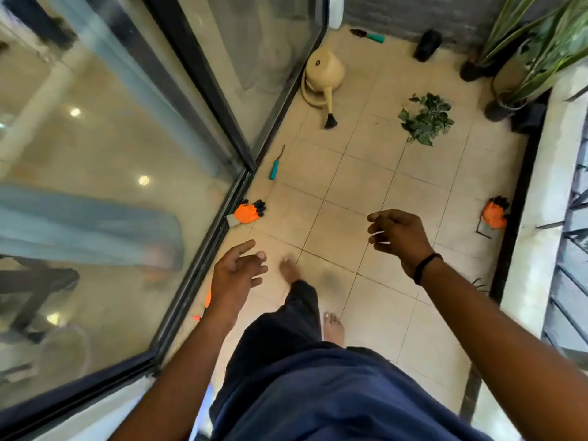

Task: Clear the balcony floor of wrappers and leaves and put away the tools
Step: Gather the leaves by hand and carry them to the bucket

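Note:
I stand on a tiled balcony floor (pixel 350 192). My left hand (pixel 235 275) hangs empty with loose fingers near the glass door. My right hand (pixel 397 237), also empty with loosely curled fingers, hovers over the middle tiles. A pile of green leaves (pixel 426 119) lies far ahead on the right. An orange and black glove (pixel 249 211) lies by the door track, another orange glove (pixel 494 213) by the right wall. A teal-handled hand tool (pixel 275 167) lies near the door corner, and a second teal-handled tool (pixel 370 35) lies at the far end.
A beige watering can (pixel 324 74) stands by the glass door (pixel 127 154) on the left. Potted plants (pixel 525 58) and a black pot (pixel 428 44) fill the far right corner. A white ledge with a railing (pixel 553 218) runs along the right. My bare feet are below.

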A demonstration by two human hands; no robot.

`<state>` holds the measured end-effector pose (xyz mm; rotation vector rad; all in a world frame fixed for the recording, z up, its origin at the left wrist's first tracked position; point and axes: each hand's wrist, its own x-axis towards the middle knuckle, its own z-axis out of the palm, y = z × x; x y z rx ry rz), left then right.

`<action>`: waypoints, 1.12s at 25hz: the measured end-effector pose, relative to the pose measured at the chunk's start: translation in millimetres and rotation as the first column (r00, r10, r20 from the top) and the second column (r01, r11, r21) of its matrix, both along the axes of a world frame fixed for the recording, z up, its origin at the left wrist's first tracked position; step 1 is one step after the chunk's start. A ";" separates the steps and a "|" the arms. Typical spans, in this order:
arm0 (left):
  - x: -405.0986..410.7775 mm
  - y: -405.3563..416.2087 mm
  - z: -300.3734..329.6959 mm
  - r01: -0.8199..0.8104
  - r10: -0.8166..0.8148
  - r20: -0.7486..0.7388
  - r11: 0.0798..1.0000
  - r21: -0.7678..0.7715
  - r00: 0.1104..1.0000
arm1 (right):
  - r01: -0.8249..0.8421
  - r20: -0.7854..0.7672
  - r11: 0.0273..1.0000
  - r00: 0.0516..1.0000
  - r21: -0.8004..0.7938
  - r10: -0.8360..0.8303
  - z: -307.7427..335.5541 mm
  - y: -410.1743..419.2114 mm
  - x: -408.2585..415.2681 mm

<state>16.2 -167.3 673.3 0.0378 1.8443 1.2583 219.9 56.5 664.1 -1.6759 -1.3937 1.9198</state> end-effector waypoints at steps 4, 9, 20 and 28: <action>-54.0 80.1 -11.7 0.088 -0.086 -0.027 0.995 0.051 0.996 | 0.077 -0.051 0.997 0.996 0.020 -0.076 16.4 51.4 -39.2; -112.3 182.6 -22.7 0.147 -0.138 -0.076 0.982 0.121 0.987 | 0.001 -0.004 0.998 1.000 0.059 -0.001 47.7 122.7 -63.8; -110.4 452.9 -3.9 0.390 -0.370 -0.153 0.911 0.134 0.916 | 0.366 -0.015 0.929 0.930 0.059 -0.366 44.9 281.6 -41.3; -64.0 627.4 15.4 0.665 -0.643 -0.220 0.746 0.035 0.734 | 0.313 -0.108 0.950 0.945 0.022 -0.309 20.9 467.4 -50.9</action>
